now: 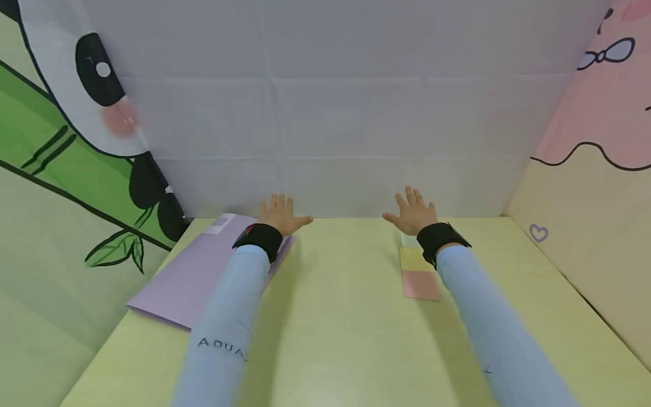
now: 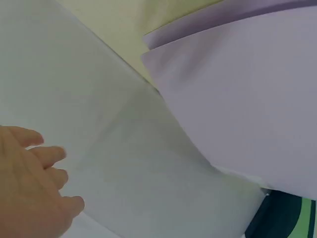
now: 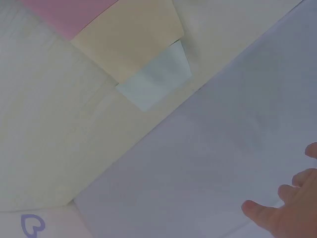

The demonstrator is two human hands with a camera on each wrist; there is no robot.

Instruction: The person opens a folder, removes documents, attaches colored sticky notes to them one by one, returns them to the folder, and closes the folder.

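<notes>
In the head view my left hand (image 1: 281, 216) reaches forward with fingers spread, over the far end of a purple folder (image 1: 188, 277) lying on the table's left side. The left wrist view shows the folder (image 2: 237, 99) with two layers parted at its edge, and the left hand (image 2: 34, 183) apart from it. My right hand (image 1: 413, 213), also spread and holding nothing, is above a short row of paper pieces: a pink one (image 1: 421, 285), a yellow one (image 1: 413, 259) and a pale one (image 1: 408, 241). These papers partly overlap in the right wrist view, away from the right hand (image 3: 292, 198).
A pale yellow table (image 1: 346, 316) runs back to a white creased sheet (image 1: 346, 135) standing as a back wall. A panda and bamboo print (image 1: 102, 141) covers the left side panel. On the right stands a pink and cream panel (image 1: 595, 198) with a small purple heart.
</notes>
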